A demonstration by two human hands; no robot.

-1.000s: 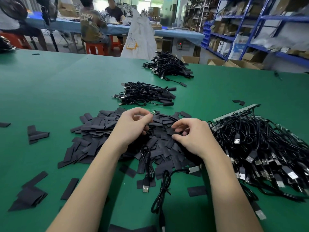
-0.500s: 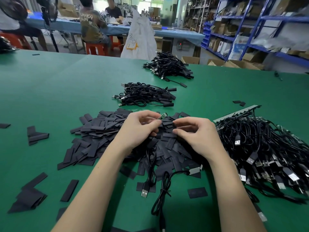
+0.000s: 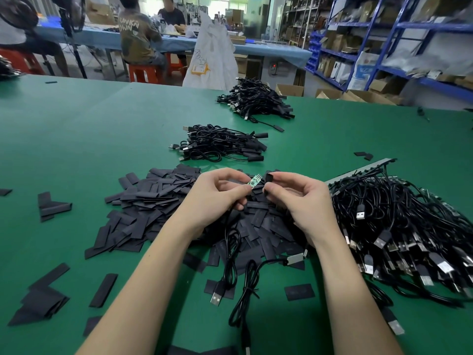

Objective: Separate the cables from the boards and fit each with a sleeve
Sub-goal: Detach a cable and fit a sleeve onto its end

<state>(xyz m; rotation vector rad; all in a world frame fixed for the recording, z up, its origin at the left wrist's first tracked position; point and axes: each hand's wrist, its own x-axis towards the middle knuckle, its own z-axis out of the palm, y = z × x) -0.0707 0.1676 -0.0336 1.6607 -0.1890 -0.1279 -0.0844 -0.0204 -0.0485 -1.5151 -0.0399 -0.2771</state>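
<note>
At the centre of the frame I have both hands raised just above the heap of flat black sleeves (image 3: 153, 201) on the green bench (image 3: 76, 129). My left hand (image 3: 217, 198) pinches a small green board (image 3: 254, 181) between thumb and fingertips, and its black cable (image 3: 230, 252) hangs down to a USB plug (image 3: 217, 295) lying on the bench at lower centre. My right hand (image 3: 302, 201) pinches one black sleeve (image 3: 268, 181), held upright just beside the board's end; I cannot tell whether they touch. A big tangle of cables (image 3: 404, 231) fills the right of the frame. Two smaller bundles of cables lie further up: one (image 3: 220, 144) above my hands, another (image 3: 256, 101) beyond it.
</note>
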